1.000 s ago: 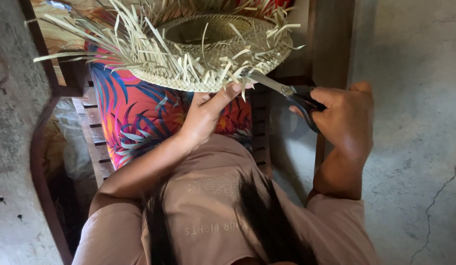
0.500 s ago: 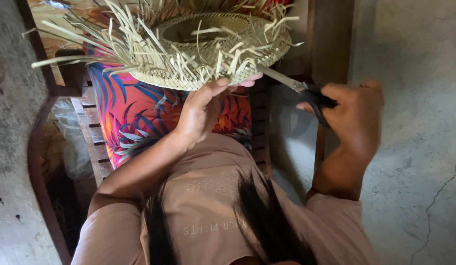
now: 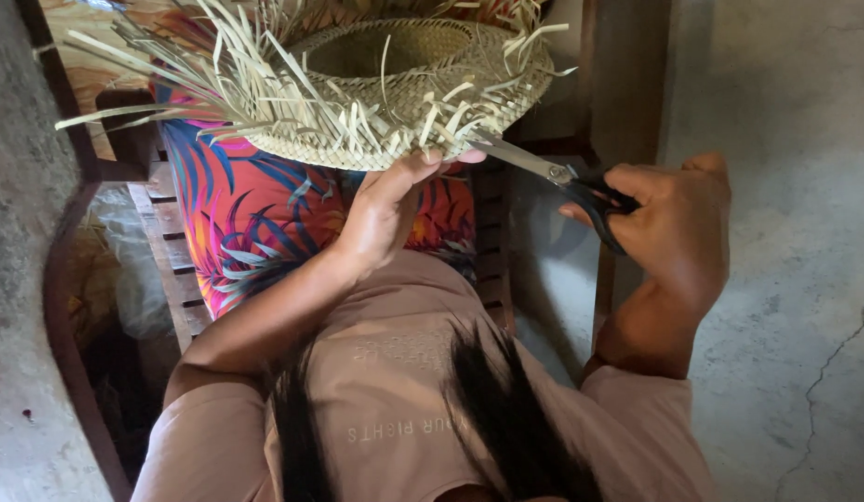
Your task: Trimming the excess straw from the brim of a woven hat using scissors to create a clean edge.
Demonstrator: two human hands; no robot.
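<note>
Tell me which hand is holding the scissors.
The right hand holds the black-handled scissors, blades at the woven straw hat brim. The left hand only supports the brim from below.

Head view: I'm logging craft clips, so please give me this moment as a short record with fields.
left hand: left hand holds the woven straw hat from under its brim
right hand: right hand grips scissors
scissor blades: at the brim edge, among the loose strand ends
beneath: floral cushion on a wooden slatted chair
floor: grey concrete floor
</note>
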